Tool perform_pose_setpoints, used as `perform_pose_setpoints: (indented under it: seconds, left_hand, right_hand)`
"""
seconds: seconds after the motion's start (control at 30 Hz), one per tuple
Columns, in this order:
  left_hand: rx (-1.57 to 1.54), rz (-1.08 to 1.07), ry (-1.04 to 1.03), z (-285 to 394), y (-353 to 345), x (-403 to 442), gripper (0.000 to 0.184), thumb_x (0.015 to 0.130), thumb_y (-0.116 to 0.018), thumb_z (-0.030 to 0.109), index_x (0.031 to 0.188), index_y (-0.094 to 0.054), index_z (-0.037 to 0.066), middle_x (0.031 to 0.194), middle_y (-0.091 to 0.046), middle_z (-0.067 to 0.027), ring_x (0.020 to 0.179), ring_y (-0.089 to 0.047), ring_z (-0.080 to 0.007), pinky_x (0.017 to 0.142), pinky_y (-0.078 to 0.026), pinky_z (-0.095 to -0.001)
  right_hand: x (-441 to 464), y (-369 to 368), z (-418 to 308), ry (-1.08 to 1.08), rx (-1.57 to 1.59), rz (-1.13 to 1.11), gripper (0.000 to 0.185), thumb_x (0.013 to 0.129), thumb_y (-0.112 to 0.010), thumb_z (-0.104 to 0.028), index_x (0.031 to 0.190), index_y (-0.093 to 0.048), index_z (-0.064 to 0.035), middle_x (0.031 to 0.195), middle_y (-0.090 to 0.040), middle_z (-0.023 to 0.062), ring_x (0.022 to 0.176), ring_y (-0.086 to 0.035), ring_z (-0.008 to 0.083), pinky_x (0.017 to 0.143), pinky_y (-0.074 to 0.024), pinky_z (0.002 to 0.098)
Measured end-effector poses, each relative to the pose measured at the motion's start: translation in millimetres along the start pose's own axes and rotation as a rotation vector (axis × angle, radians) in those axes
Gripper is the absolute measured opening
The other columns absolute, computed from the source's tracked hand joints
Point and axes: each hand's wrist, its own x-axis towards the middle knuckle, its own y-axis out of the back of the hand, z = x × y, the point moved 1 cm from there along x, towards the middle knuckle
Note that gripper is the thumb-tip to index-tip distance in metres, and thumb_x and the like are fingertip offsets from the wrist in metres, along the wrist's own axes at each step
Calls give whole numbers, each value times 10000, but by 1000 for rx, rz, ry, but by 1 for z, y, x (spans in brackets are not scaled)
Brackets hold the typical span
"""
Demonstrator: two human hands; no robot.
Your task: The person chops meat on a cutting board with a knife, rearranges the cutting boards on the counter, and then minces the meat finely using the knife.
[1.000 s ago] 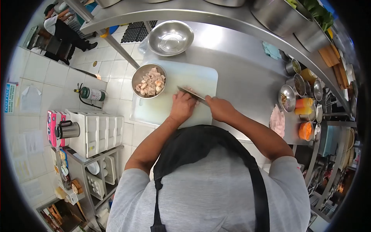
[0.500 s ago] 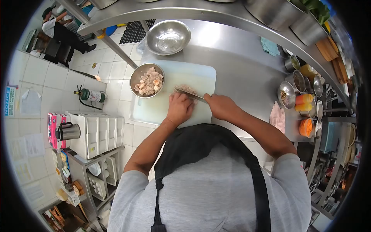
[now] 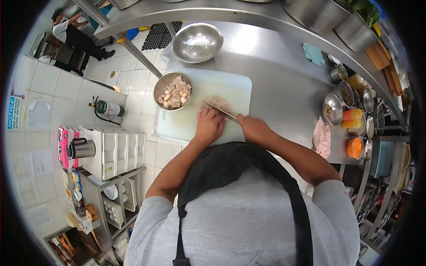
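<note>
My right hand (image 3: 256, 129) is wrapped round the handle of a knife (image 3: 224, 111), whose blade points left over pale chopped meat (image 3: 217, 103). Curled beside the blade, my left hand (image 3: 210, 127) presses its fingertips on the meat at the near edge of the pile; what lies under them is partly hidden. Both the meat and the left hand rest on a white cutting board (image 3: 177, 126). A metal bowl (image 3: 155, 95) at the board's left side holds pale chunks of meat (image 3: 175, 92).
Beyond the board stands a large perforated metal bowl (image 3: 197, 42). Small containers, including a metal bowl (image 3: 332, 109), line the right side of the steel table (image 3: 284, 88), near a pink cloth (image 3: 321, 138). A steel shelf (image 3: 222, 19) crosses overhead. Another person (image 3: 75, 35) works far left.
The view has shifted slightly, so everything sits a little farther right. More chopped meat shows beyond the knife, and the blade is turned a little more steeply. Both hands stay close together.
</note>
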Motion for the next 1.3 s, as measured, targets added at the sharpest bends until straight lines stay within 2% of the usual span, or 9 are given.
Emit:
perform_pose_setpoints:
  seconds: [0.17, 0.33, 0.43, 0.63, 0.77, 0.87, 0.97, 1.07, 1.3]
  left_hand:
    - [3, -21, 28, 0, 2, -3, 160, 886, -821, 194, 1042, -824, 155, 1092, -643, -24, 1148, -573, -300, 915, -413, -491]
    - [-29, 36, 44, 3, -1, -7, 118, 877, -824, 184, 984, -806, 137, 1113, -643, -28, 1149, -570, -298, 917, -412, -490]
    - [-52, 65, 12, 4, 7, -8, 157, 870, -830, 182, 1013, -784, 136, 1149, -652, -45, 1156, -577, -304, 925, -413, -490]
    - [-117, 187, 239, -22, 26, -28, 291, 871, -803, 159, 1154, -743, 132, 1216, -668, -81, 1183, -586, -339, 958, -442, -511]
    - [-157, 100, 232, -37, 26, -34, 276, 880, -793, 147, 1150, -744, 119, 1218, -683, -90, 1180, -597, -357, 982, -459, -513]
    - [-193, 103, 249, -37, 30, -42, 270, 881, -799, 145, 1144, -749, 110, 1209, -696, -98, 1166, -613, -364, 984, -472, -508]
    - [-172, 116, 218, -31, 35, -48, 262, 875, -818, 147, 1124, -754, 102, 1212, -710, -110, 1156, -629, -365, 980, -486, -498]
    - [-150, 114, 186, -28, 36, -52, 273, 873, -834, 166, 1130, -757, 113, 1224, -706, -113, 1198, -622, -351, 988, -480, -492]
    - [-81, 60, 153, -10, 32, -29, 256, 867, -851, 190, 1107, -781, 137, 1190, -711, -76, 1185, -613, -328, 975, -478, -477]
  right_hand:
    - [1, 28, -13, 99, 2, 25, 256, 949, -590, -8, 1201, -547, 3, 1022, -726, 294, 927, -742, 501, 812, -592, 585]
    - [9, 3, -7, 7, 24, -20, 250, 959, -570, -13, 1207, -548, 4, 1038, -731, 294, 962, -741, 498, 819, -586, 590]
    - [5, 27, -17, 43, 9, -19, 255, 962, -560, -14, 1215, -547, 9, 1045, -732, 296, 978, -741, 494, 826, -585, 591]
    - [15, 4, -28, 0, 24, -49, 312, 941, -572, 15, 1252, -546, 4, 1061, -727, 277, 980, -736, 481, 828, -582, 578]
    - [31, 32, -34, 43, -100, -114, 323, 941, -567, 32, 1261, -540, -2, 1073, -715, 269, 969, -733, 475, 826, -583, 570]
    - [11, 44, -48, 85, -58, -34, 289, 969, -547, 2, 1258, -556, 10, 1080, -706, 297, 976, -747, 472, 837, -595, 576]
    - [24, -6, -35, 34, -46, -61, 311, 967, -557, -3, 1278, -565, 3, 1073, -708, 292, 982, -746, 471, 839, -597, 572]
    - [32, -7, -26, 56, -64, -47, 336, 964, -564, -5, 1301, -567, -10, 1078, -709, 287, 992, -746, 467, 845, -596, 569]
    - [12, 36, -42, 91, -92, -34, 345, 961, -566, 4, 1305, -556, -16, 1080, -711, 280, 996, -748, 460, 840, -595, 573]
